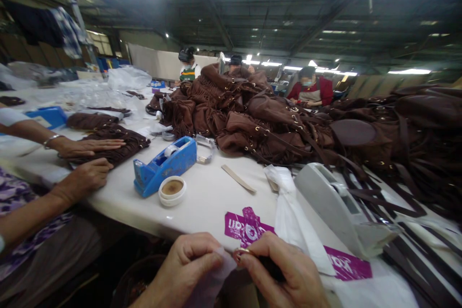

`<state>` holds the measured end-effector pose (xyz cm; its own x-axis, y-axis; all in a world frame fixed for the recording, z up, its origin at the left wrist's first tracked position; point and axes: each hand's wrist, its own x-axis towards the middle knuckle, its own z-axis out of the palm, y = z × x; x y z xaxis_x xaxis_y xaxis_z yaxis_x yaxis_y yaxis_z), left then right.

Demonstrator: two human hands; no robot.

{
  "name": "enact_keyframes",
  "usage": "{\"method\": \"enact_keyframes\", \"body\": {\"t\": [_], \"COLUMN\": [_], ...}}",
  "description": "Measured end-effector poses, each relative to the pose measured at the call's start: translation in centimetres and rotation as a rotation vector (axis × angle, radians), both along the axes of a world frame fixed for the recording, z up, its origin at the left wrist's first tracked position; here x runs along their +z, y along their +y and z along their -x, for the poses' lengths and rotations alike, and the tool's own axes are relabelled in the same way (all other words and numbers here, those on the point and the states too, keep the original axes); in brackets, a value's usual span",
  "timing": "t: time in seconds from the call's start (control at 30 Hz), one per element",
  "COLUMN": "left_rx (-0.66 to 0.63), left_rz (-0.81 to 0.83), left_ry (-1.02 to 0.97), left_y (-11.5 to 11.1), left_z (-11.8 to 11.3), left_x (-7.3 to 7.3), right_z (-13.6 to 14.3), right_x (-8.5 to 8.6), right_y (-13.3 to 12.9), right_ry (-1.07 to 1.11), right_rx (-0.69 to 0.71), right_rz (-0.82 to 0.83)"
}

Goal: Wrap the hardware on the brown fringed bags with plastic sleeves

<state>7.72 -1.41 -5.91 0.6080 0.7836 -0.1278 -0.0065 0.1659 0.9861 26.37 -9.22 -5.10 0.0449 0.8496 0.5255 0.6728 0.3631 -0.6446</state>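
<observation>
My left hand (191,262) pinches a thin, whitish translucent sheet (212,281) at the table's near edge. Close beside it, my right hand (283,272) grips a small gold-coloured metal ring (242,252) between thumb and fingers. A dark brown piece shows under the right fingers, but whether it joins the ring is hidden. The sheet's edge comes right up to the ring. Just beyond my hands lies purple printed tape (249,226) on the tabletop. A white jar of tan paste (172,190) and a blue tape dispenser (166,166) stand ahead to the left.
Brown fringed bags (231,106) are heaped across the table's far side. A grey tape dispenser (335,202) and white tissue (298,221) lie at right, with dark straps (418,264). A co-worker's hands (92,147) press on a brown bag at left. Other people sit behind the heap.
</observation>
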Motion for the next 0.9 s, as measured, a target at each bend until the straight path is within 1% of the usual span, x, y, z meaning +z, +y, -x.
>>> {"method": "enact_keyframes", "body": {"t": [0.13,0.27,0.37,0.47,0.6,0.67,0.73,0.9], "left_rx": [-0.016,0.002,0.005,0.0,-0.019,-0.029,-0.025,0.006], "left_rz": [-0.064,-0.052,-0.049,-0.07,-0.091,-0.053,0.023,0.252], "left_ry": [-0.002,-0.031,-0.031,-0.018,-0.023,-0.049,-0.08,-0.191], "left_y": [0.1,0.1,0.1,0.1,-0.2,-0.3,-0.5,-1.0], "left_z": [0.2,0.2,0.1,0.0,-0.1,-0.2,-0.3,-0.6], "left_x": [-0.3,-0.8,-0.9,-0.7,0.1,0.4,0.2,-1.1], "right_z": [-0.1,-0.1,-0.1,-0.1,-0.3,-0.4,-0.5,-0.8], "right_x": [0.0,0.0,0.0,0.0,-0.3,-0.5,-0.5,-0.6], "right_y": [0.0,0.0,0.0,-0.1,-0.1,-0.1,-0.2,-0.1], "right_ry": [0.02,0.022,-0.001,-0.035,-0.077,-0.086,-0.086,-0.114], "right_rx": [-0.006,-0.006,-0.007,0.003,0.02,0.017,0.011,0.036], "right_rz": [0.041,0.038,0.008,-0.031,-0.018,-0.006,0.003,0.017]}}
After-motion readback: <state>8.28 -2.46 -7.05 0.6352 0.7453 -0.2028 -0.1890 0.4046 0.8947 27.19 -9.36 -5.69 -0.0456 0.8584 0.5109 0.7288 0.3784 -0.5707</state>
